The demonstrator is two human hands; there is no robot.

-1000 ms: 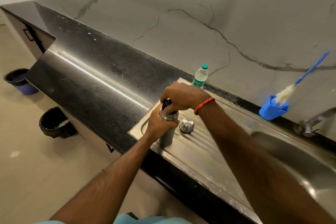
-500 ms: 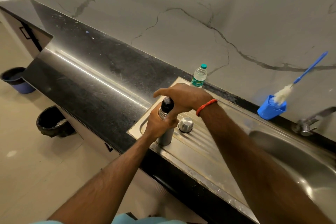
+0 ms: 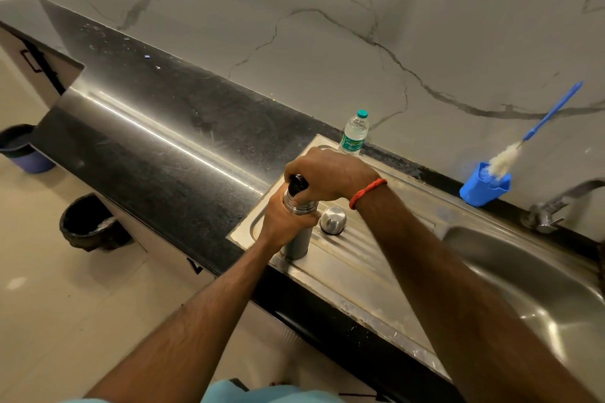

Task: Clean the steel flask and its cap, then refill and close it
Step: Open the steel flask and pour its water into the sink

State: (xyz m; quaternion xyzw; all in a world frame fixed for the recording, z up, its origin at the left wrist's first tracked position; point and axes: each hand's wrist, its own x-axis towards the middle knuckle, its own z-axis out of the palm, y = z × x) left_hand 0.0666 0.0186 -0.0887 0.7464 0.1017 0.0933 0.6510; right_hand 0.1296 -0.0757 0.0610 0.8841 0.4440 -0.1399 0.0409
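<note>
there is one steel flask, one black stopper, one steel cap and two hands, the left hand and the right hand. also one plastic water bottle, one blue cup, one bottle brush, one tap and one sink. two bins are on the floor, a black bin and a blue bin.

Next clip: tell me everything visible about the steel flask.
The steel flask stands upright on the sink's ribbed drainboard, near its left end. Grey matte body, shinier ringed neck, black stopper on top. The left hand grips its upper body; the right hand curls round the stopper.
</note>
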